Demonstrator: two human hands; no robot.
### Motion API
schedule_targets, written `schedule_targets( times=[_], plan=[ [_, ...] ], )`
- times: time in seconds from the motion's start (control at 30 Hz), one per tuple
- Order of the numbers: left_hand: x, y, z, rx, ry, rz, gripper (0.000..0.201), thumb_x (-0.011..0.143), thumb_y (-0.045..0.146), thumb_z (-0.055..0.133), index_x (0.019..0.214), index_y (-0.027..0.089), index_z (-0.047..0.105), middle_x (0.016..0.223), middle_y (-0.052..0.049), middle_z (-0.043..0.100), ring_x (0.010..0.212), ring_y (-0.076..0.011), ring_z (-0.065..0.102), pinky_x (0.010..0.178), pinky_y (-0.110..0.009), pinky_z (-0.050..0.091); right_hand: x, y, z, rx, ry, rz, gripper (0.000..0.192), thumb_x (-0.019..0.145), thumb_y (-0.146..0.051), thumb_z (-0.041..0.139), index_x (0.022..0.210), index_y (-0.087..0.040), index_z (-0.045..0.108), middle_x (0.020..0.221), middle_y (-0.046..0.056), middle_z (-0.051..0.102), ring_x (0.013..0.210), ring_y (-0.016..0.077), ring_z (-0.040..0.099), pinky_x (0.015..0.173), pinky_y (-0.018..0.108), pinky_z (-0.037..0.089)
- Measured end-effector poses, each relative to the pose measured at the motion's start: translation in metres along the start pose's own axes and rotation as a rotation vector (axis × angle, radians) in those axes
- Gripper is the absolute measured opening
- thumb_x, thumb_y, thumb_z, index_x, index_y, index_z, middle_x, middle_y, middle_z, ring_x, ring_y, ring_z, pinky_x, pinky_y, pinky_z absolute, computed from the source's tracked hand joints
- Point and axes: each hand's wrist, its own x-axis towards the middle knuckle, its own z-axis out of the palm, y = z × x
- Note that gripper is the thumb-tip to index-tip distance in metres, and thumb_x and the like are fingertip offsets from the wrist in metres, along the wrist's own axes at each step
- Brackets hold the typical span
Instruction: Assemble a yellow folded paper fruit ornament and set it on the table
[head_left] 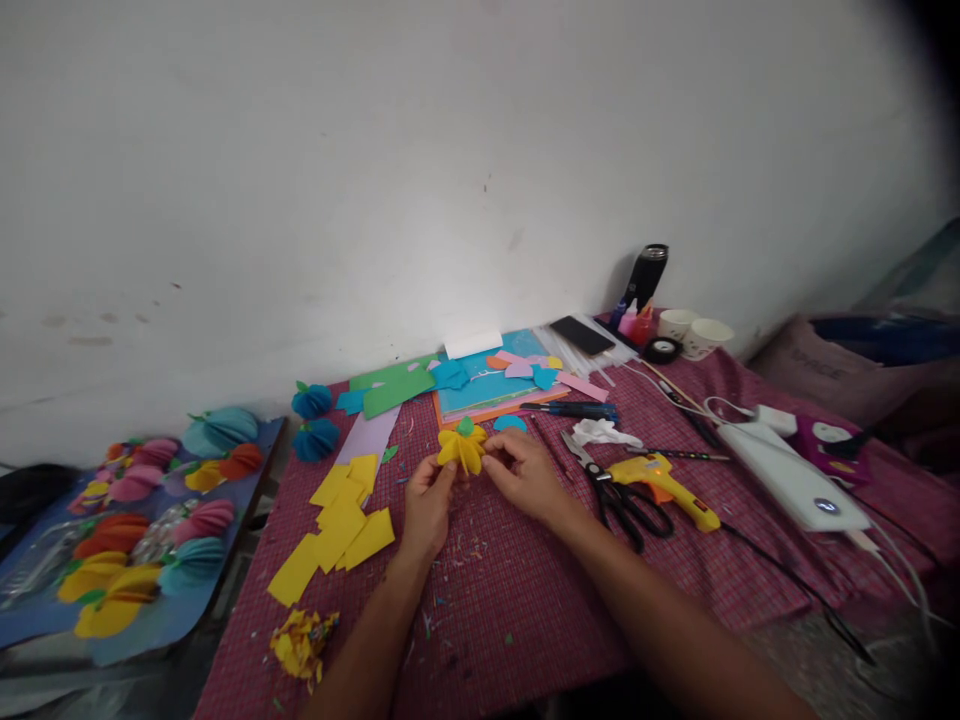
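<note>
A yellow folded-paper pumpkin (459, 452) with a green top is held up over the near middle of the cloth-covered table. My left hand (429, 502) pinches its lower left side between thumb and fingers. From the right, my right hand (523, 472) closes its fingertips on the pumpkin's right edge. Left of my hands lie several cut yellow paper pieces (345, 530). Beyond my right hand are black-handled scissors (619, 495) and a yellow glue gun (664, 485).
Two blue paper pumpkins (313, 438) sit at the table's left edge. A blue board (142, 640) at left bears several paper ornaments. Coloured paper sheets (397, 390), a phone (582, 335), paper cups (707, 338), a black bottle (646, 272) and a white power bank (795, 480) with cables stand farther off.
</note>
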Motion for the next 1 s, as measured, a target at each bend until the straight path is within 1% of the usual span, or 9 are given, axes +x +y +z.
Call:
schedule_targets(
  times=[0.1, 0.27, 0.4, 0.5, 0.57, 0.67, 0.77, 0.9, 1.0],
  plan=[
    [0.000, 0.000, -0.001, 0.004, 0.005, -0.011, 0.025, 0.081, 0.034, 0.072, 0.096, 0.017, 0.065, 0.086, -0.002, 0.068, 0.070, -0.0116, 0.062, 0.068, -0.024, 0.050, 0.000, 0.001, 0.001, -0.003, -0.007, -0.002, 0.008, 0.084, -0.018, 0.057, 0.080, -0.020, 0.064, 0.077, 0.002, 0.061, 0.073, 0.0161, 0.055, 0.069, 0.028, 0.043],
    [-0.001, -0.001, 0.000, -0.002, 0.001, -0.022, 0.027, 0.078, 0.036, 0.074, 0.094, 0.016, 0.065, 0.085, -0.002, 0.068, 0.069, -0.0115, 0.062, 0.065, -0.023, 0.049, 0.001, -0.001, 0.002, -0.010, -0.042, 0.029, 0.007, 0.086, -0.020, 0.059, 0.086, -0.020, 0.067, 0.080, 0.002, 0.065, 0.075, 0.0165, 0.058, 0.071, 0.028, 0.044],
    [-0.001, -0.001, 0.001, 0.014, -0.016, -0.030, 0.028, 0.077, 0.037, 0.075, 0.095, 0.017, 0.066, 0.085, -0.002, 0.068, 0.068, -0.0112, 0.062, 0.063, -0.022, 0.049, 0.000, 0.003, 0.006, -0.025, -0.075, 0.029, 0.013, 0.088, -0.019, 0.057, 0.079, -0.021, 0.065, 0.078, 0.002, 0.066, 0.074, 0.0156, 0.058, 0.070, 0.027, 0.043],
    [-0.001, 0.003, 0.002, -0.010, -0.026, -0.083, 0.030, 0.076, 0.038, 0.076, 0.095, 0.016, 0.065, 0.084, -0.003, 0.069, 0.068, -0.0117, 0.064, 0.063, -0.023, 0.051, -0.001, 0.010, 0.007, -0.058, -0.063, 0.006, 0.018, 0.089, -0.017, 0.053, 0.075, -0.021, 0.064, 0.077, 0.002, 0.066, 0.074, 0.0150, 0.058, 0.070, 0.026, 0.043],
    [-0.002, 0.006, 0.003, -0.039, -0.033, -0.133, 0.032, 0.076, 0.039, 0.076, 0.094, 0.016, 0.064, 0.080, -0.002, 0.067, 0.065, -0.0115, 0.064, 0.061, -0.024, 0.051, -0.001, 0.013, 0.007, -0.075, -0.056, -0.004, 0.019, 0.089, -0.017, 0.053, 0.075, -0.021, 0.064, 0.075, 0.001, 0.065, 0.073, 0.0148, 0.058, 0.069, 0.026, 0.042],
    [-0.004, 0.009, 0.003, -0.074, -0.042, -0.191, 0.033, 0.075, 0.041, 0.076, 0.089, 0.017, 0.059, 0.068, 0.003, 0.061, 0.054, -0.0093, 0.059, 0.054, -0.022, 0.049, 0.001, 0.014, 0.004, -0.077, -0.067, -0.013, 0.020, 0.088, -0.015, 0.053, 0.071, -0.020, 0.063, 0.073, 0.002, 0.065, 0.071, 0.0150, 0.057, 0.067, 0.026, 0.042],
    [-0.004, 0.009, 0.003, -0.071, -0.047, -0.205, 0.034, 0.076, 0.042, 0.075, 0.088, 0.018, 0.055, 0.063, 0.005, 0.057, 0.048, -0.0083, 0.055, 0.049, -0.022, 0.047, 0.002, 0.013, 0.003, -0.066, -0.080, -0.009, 0.022, 0.088, -0.016, 0.052, 0.069, -0.020, 0.063, 0.072, 0.002, 0.065, 0.070, 0.0152, 0.058, 0.068, 0.027, 0.043],
    [-0.004, 0.011, 0.003, -0.081, -0.003, -0.147, 0.045, 0.075, 0.042, 0.075, 0.107, 0.021, 0.051, 0.077, 0.001, 0.067, 0.056, -0.0122, 0.063, 0.054, -0.025, 0.050, -0.001, 0.013, 0.006, -0.083, -0.077, 0.002, 0.021, 0.088, -0.018, 0.053, 0.071, -0.021, 0.064, 0.072, 0.001, 0.066, 0.069, 0.0155, 0.059, 0.067, 0.028, 0.045],
    [-0.004, 0.013, 0.004, -0.102, 0.038, -0.015, 0.049, 0.076, 0.038, 0.075, 0.113, 0.024, 0.046, 0.095, -0.003, 0.069, 0.067, -0.0142, 0.067, 0.061, -0.027, 0.052, -0.004, 0.014, 0.009, -0.124, -0.105, -0.010, 0.020, 0.089, -0.018, 0.053, 0.075, -0.023, 0.066, 0.077, 0.002, 0.068, 0.072, 0.0158, 0.060, 0.071, 0.029, 0.047]
  ],
)
